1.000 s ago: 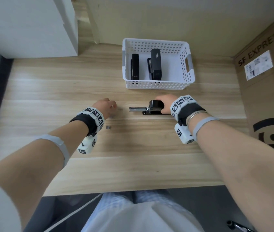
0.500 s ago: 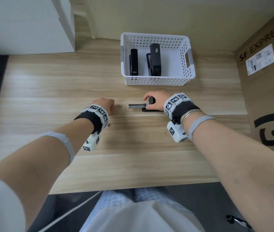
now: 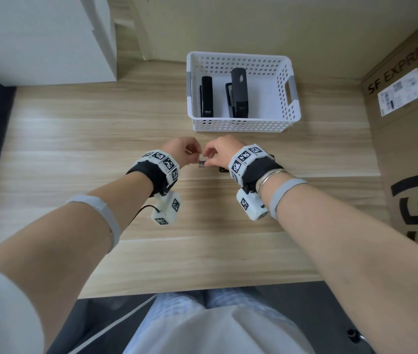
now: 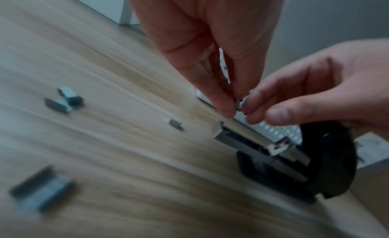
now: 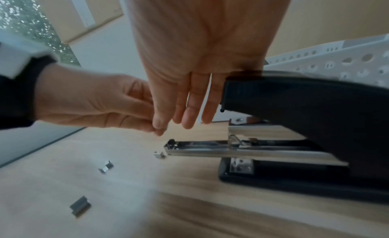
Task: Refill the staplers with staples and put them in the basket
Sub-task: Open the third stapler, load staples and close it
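Observation:
A black stapler (image 5: 305, 125) stands on the wooden table (image 3: 75, 149), its metal staple tray (image 5: 210, 149) slid out to the left; in the head view my right wrist hides most of it. Just above the tray's end, my left hand (image 4: 229, 108) and right hand (image 5: 162, 126) meet fingertip to fingertip. Both pinch one small strip of staples (image 4: 239, 105). In the head view the left hand (image 3: 197, 155) and right hand (image 3: 206, 159) sit in front of the white basket (image 3: 241, 123). Two black staplers (image 3: 207, 97) (image 3: 239, 93) lie in it.
Several short loose staple strips (image 4: 67, 100) (image 5: 80, 205) lie on the table left of the stapler, one (image 5: 159, 154) right at the tray's tip. A cardboard box (image 3: 407, 123) stands along the right side. A white cabinet (image 3: 49, 34) is at the back left.
My right hand has come off the stapler and moved left. My left hand has lifted off the table and moved right, so the two now meet over the tray.

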Demonstrator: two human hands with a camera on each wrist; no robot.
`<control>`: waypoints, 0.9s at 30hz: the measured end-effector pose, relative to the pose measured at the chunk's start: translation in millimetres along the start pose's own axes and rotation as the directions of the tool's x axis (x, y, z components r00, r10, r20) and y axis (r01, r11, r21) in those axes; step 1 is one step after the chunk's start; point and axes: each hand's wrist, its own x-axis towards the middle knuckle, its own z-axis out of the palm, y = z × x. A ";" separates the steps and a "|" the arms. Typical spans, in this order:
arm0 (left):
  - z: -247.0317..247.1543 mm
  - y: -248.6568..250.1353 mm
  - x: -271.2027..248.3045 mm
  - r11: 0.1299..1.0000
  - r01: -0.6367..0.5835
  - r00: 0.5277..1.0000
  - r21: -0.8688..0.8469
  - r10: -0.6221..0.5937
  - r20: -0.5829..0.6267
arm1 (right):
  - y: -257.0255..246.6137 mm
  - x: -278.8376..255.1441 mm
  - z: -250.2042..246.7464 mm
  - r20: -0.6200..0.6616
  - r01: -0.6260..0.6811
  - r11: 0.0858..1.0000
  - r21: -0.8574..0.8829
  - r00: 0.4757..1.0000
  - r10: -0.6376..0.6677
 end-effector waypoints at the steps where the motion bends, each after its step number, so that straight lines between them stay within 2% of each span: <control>1: 0.3 2.9 1.3 0.998 -0.018 1.000 -0.062 0.017 -0.010 | -1.7 1.6 -0.1 -0.009 -0.017 1.000 0.001 1.000 0.017; 8: 6.3 3.0 2.4 0.987 -0.063 0.997 -0.147 0.056 -0.051 | -1.3 3.5 -1.4 -0.097 -0.089 0.992 0.091 0.991 0.098; 14: 15.6 -7.6 0.0 0.996 -0.042 0.999 0.078 0.044 -0.021 | -9.1 2.3 7.4 -0.040 -0.036 0.959 -0.280 0.999 0.025; 20: 21.4 -9.4 0.9 0.980 -0.016 1.000 0.198 0.021 -0.020 | -10.0 7.9 16.3 -0.028 -0.040 0.919 -0.393 0.999 0.032; 27: 12.9 -24.8 7.8 0.969 0.057 0.994 0.240 -0.033 -0.105 | -11.2 15.3 17.9 -0.021 -0.036 0.895 -0.445 0.999 0.029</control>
